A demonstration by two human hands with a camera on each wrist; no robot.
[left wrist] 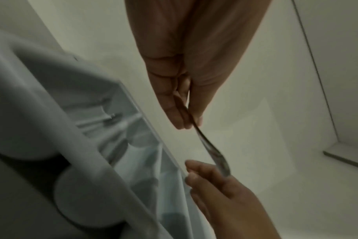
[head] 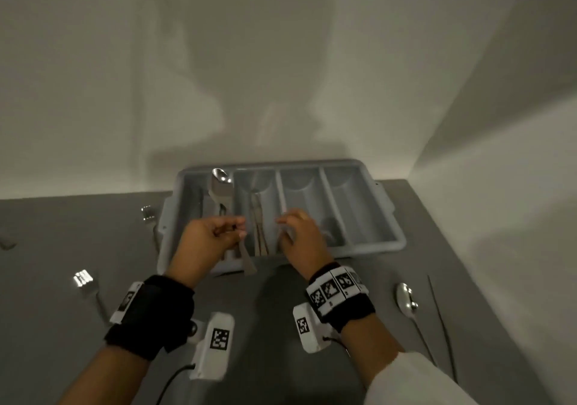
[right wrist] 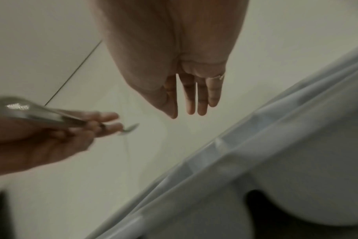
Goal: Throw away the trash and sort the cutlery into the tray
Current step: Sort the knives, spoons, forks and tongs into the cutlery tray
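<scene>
Tray (head: 387, 242): grey plastic, 4 long compartments with rounded floors, flanged rim, set on the grey table (head: 281, 311) against the white wall (head: 281, 61). The compartment second from the left holds thin dark sticks (head: 259, 229); what lies in the others is too blurred to tell.

Spoon (head: 221, 186): polished metal, bowl pointing away, handle flaring wide at its near end. It sits above the leftmost compartment, held by the left hand (head: 212, 239), whose fingers and thumb pinch the handle mid-length. The left-wrist view shows the slim curved shaft (left wrist: 206, 145) running out from the fingertips.

Right hand (head: 299, 236): over the tray's middle, near edge, fingers extended and relaxed in the right-wrist view (right wrist: 194, 97), holding nothing; a ring on 1 finger.

Loose cutlery on the table: 2 forks (head: 83, 279) (head: 149, 214) left of the tray; a second spoon (head: 407, 300) and a thin dark rod (head: 441, 323) to the right, well apart from the tray.
</scene>
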